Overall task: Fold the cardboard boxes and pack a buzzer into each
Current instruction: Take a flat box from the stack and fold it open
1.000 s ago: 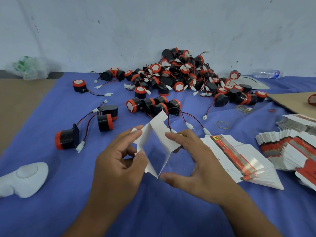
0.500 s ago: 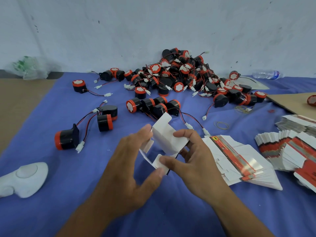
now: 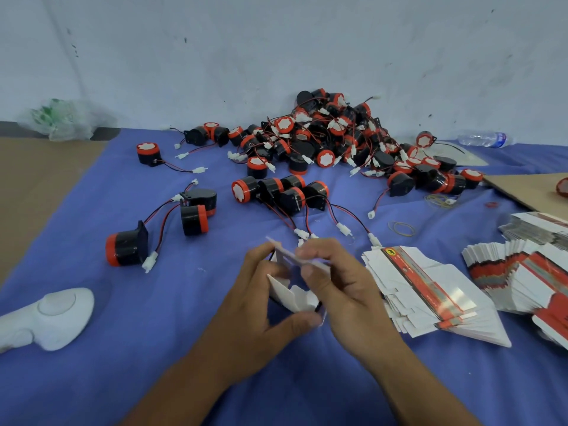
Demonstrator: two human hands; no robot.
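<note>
A small white cardboard box (image 3: 290,295), partly folded, sits between both hands above the blue cloth. My left hand (image 3: 264,309) grips its left side, thumb under the lower flap. My right hand (image 3: 341,287) pinches the top edge with curled fingers. Black buzzers with orange caps and red-black wires lie in a big pile (image 3: 332,139) by the wall. A row of buzzers (image 3: 276,192) lies just beyond the hands, and a single buzzer (image 3: 126,247) lies at the left. A stack of flat boxes (image 3: 430,290) is fanned out right of my right hand.
More flat boxes (image 3: 528,272) lie at the far right. A white plastic device (image 3: 52,318) rests at the left front. Rubber bands (image 3: 401,228), a water bottle (image 3: 482,138), a plastic bag (image 3: 58,121) and a brown cardboard sheet (image 3: 528,189) lie around the blue cloth (image 3: 123,364).
The box went from a spread-open blank to a more closed, folded shape. Both hands drew closer together around it, the right fingers now curling over its top edge.
</note>
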